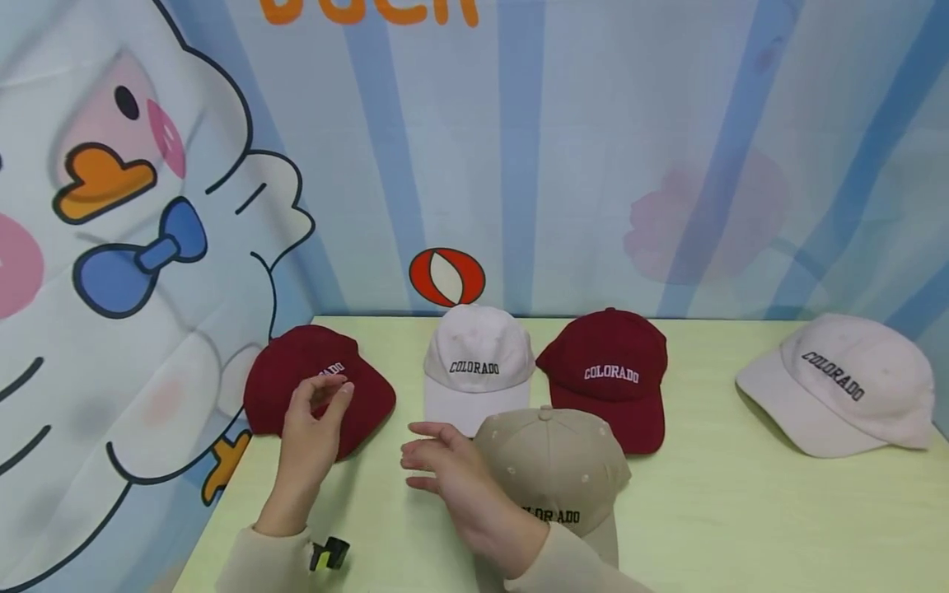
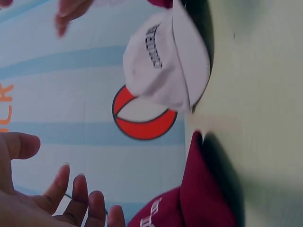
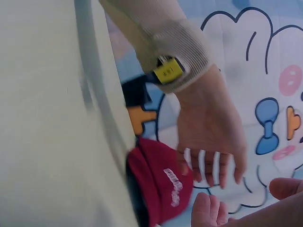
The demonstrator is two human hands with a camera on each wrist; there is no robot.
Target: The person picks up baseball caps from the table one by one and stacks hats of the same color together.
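Observation:
My left hand (image 1: 311, 436) is raised in front of a dark red cap (image 1: 363, 412), covering part of its lettering in the head view. Its fingers bend loosely, thumb apart from them in the left wrist view, and they hold nothing. My right hand (image 1: 474, 494) hovers before the left side of a khaki cap (image 1: 552, 457), hiding some of its front. Its fingers are spread and loosely bent around nothing. Behind them stand a white cap (image 1: 478, 362) and a second dark red cap (image 1: 611, 379), both reading COLORADO.
A pale cap (image 1: 853, 387) sits at the far right of the light yellow table (image 1: 741, 519). A small black and yellow device (image 1: 329, 554) is at my left cuff. A printed cloth backdrop (image 1: 460, 123) with a cartoon duck closes off the back and left.

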